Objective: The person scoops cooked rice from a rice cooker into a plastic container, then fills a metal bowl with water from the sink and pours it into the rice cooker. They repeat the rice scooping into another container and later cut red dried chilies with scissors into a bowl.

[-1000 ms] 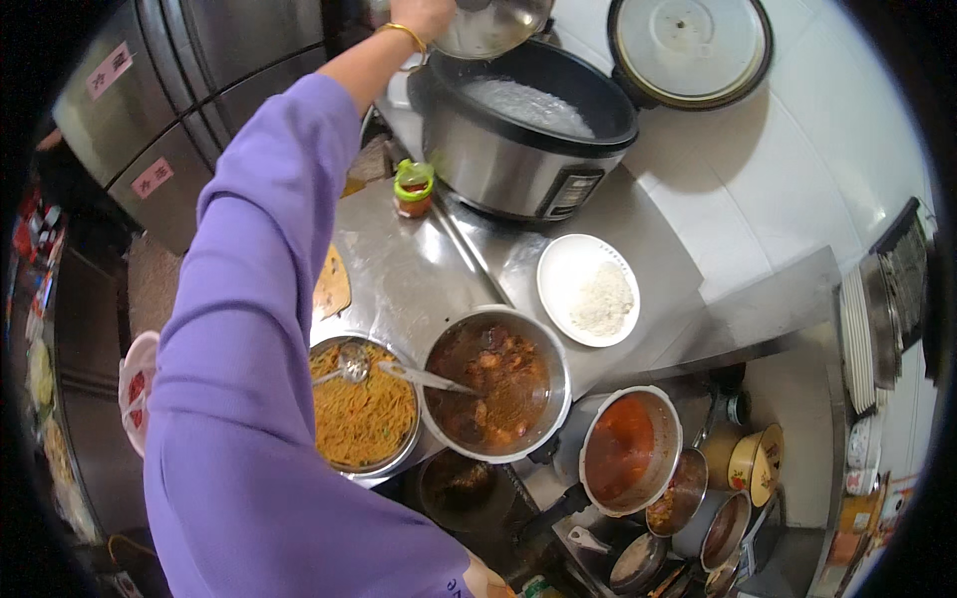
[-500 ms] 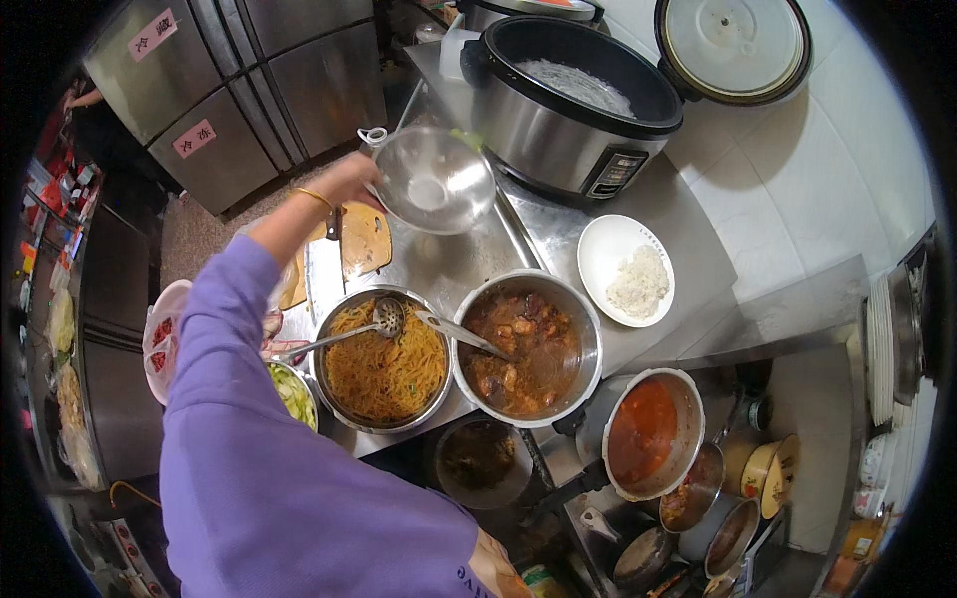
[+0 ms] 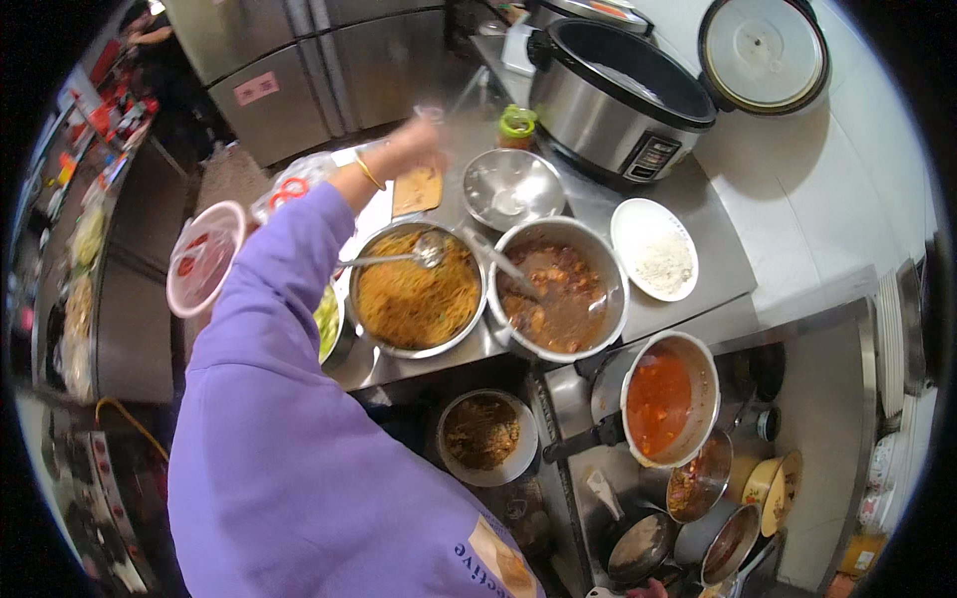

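My left hand [image 3: 404, 149], smeared by motion, reaches out at the far end of the purple sleeve, over the far side of the steel counter. Its fingers are too blurred to read. A pale loop-shaped thing [image 3: 429, 113] lies close to it. Right of the hand an empty steel bowl [image 3: 513, 189] sits on the counter. Nearer stand a pot of noodles [image 3: 414, 299] with a slotted spoon [image 3: 429, 249] across it and a pot of stew [image 3: 555, 309] with a ladle in it. A pinkish patch at the bottom edge may be my right hand [image 3: 650, 590], mostly cut off.
An open rice cooker [image 3: 608, 130], a green-lidded jar [image 3: 515, 125] and a white plate of rice [image 3: 653, 249] stand to the right. Lower right are a pot of red soup [image 3: 658, 399] and several pans. A pink basin [image 3: 206, 259] stands left; another person [image 3: 174, 80] stands far left.
My left hand has let go of the steel bowl, which now rests on the counter, and has moved left of it. The view has shifted. Another person shows more at far left.
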### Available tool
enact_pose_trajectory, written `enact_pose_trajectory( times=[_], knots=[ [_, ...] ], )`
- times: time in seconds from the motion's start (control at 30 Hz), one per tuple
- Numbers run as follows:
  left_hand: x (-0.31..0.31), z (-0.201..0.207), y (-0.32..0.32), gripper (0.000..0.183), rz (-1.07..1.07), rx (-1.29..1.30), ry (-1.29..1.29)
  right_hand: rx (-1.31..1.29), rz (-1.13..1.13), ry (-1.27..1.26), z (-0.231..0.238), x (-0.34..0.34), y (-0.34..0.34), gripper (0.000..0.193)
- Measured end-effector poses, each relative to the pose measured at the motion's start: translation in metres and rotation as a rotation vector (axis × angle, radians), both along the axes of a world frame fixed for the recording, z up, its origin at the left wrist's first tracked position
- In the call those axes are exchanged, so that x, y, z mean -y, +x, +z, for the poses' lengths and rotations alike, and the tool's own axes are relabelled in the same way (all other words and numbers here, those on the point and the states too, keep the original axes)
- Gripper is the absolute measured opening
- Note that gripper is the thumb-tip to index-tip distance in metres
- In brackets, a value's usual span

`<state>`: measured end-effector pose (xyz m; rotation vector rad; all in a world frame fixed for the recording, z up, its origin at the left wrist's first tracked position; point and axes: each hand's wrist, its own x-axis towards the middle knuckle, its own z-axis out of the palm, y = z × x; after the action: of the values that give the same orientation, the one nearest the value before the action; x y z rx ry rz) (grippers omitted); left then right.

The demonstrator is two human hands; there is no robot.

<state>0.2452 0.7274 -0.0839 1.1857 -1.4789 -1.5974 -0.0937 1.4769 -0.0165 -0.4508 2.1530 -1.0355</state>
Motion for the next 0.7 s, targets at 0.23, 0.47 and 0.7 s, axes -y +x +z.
enact_pose_trajectory(
  times=[0.23,0.47,0.7],
  knots=[
    [-0.222,0.238,0.139,0.056,0.024,-1.162,-0.376,-0.053,0.243,0.027,-0.022,-0.060,-0.048,0.043],
    [-0.438,0.079,0.127,0.060,-0.105,-0.362,-0.021,0.038,0.341,-0.228,0.000,-0.050,-0.026,0.039],
    [-0.601,-0.114,0.133,0.047,-0.244,0.697,-0.037,0.186,0.427,-0.121,0.008,-0.021,0.005,0.041]
  ],
)
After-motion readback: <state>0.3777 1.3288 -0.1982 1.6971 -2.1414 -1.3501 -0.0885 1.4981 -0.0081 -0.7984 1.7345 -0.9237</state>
